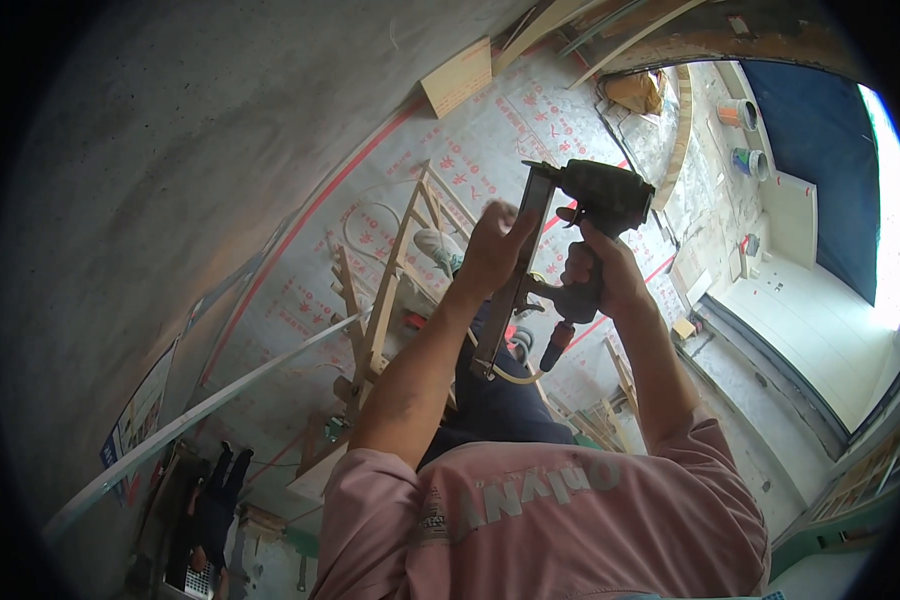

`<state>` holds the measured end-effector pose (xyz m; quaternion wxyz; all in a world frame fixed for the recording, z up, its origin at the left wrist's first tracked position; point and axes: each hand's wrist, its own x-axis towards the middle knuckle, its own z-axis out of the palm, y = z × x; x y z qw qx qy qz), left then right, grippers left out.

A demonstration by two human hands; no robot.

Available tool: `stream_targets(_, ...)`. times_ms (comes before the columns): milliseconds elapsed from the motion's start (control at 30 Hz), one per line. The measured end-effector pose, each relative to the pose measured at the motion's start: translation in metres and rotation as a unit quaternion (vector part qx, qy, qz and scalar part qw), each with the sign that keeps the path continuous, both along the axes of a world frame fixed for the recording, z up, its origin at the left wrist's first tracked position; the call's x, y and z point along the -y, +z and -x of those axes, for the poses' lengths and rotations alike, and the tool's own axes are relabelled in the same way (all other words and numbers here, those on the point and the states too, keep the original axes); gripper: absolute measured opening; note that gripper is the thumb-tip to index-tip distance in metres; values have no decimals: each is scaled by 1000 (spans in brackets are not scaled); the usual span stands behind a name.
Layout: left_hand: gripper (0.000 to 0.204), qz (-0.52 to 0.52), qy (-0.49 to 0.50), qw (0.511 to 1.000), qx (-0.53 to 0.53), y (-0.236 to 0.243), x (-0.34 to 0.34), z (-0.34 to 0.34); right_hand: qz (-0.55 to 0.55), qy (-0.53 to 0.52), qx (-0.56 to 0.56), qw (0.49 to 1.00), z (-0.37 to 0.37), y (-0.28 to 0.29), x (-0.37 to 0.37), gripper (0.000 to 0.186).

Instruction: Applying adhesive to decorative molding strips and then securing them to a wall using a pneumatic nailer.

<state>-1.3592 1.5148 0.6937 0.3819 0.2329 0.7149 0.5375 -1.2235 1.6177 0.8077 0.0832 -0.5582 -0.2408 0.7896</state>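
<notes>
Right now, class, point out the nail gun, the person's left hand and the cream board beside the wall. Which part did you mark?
Nail gun [578, 301]: head view, lower grip.
Left hand [492, 250]: head view, its middle.
Cream board [458, 77]: head view, middle of its face.

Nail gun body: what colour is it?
The nail gun body is dark, close to black; it shows best in the head view.

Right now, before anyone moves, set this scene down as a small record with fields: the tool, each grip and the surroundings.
Tool: black nail gun
Right grip: closed round the nail gun's handle
Left grip: at the magazine; finger contact unclear
Hose: pale yellow, curving below the handle
Floor covering: pale, with red print
Nearby: wooden frames, two buckets
</notes>
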Motion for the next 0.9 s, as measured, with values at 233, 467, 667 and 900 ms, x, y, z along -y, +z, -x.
stream_targets(233, 43, 141, -100, 941, 291, 2, 15, -1, 72, -38, -14, 997, 0, -11, -3, 21)
stream_targets(467, 35, 9, -306, 951, -28, 23, 105, -19, 82, -94, -73, 990, -52, -60, -43, 29)
stream_targets(667, 35, 53, 39, 982, 178, 50, 68, -24, 105, -87, -101, 985, -28, -42, -29, 34)
stream_targets(900, 32, -47, 243, 962, 118, 30, 50, -12, 123, -119, -205, 964, -32, -37, -19, 33)
